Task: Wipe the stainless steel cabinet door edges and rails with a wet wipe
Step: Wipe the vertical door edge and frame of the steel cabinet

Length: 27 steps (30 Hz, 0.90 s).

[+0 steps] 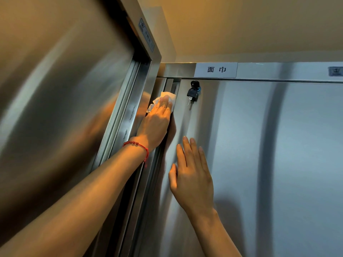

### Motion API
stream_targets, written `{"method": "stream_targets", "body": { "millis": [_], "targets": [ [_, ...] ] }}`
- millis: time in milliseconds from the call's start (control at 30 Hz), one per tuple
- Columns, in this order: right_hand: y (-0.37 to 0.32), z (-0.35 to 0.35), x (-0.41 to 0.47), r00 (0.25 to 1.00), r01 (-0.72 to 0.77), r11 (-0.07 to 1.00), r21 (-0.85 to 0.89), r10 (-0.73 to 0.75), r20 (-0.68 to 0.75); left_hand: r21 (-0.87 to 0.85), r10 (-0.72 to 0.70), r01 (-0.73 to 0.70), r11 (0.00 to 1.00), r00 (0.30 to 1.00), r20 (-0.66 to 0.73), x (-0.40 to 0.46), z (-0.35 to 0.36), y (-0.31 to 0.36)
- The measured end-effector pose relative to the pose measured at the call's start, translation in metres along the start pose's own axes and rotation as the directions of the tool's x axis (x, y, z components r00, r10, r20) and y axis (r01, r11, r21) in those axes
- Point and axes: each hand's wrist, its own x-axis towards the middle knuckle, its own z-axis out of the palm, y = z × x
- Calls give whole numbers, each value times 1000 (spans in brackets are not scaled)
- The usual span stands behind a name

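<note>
A stainless steel cabinet door [241, 145] fills the right side, with its left edge [176, 115] running down the corner. My left hand [156, 123], with a red bead bracelet on the wrist, presses a white wet wipe [169, 96] flat against that edge near the top. The wipe sticks out above and left of my fingertips. My right hand [191, 175] lies flat on the door face lower down, fingers apart, holding nothing.
A black key [192, 94] hangs from the lock [194, 84] just right of the wipe. A white label [216, 69] sits on the top rail [278, 71]. A second steel cabinet [65, 108] stands at a right angle on the left, close to my left forearm.
</note>
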Motion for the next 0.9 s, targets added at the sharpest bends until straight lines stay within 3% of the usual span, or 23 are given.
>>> {"method": "stream_targets", "body": {
  "millis": [900],
  "targets": [
    [0, -1, 1, 1000, 5, 1000, -19, -5, -10, 52, 5, -7, 999, 1000, 29, 16, -3, -3]
  ]
}}
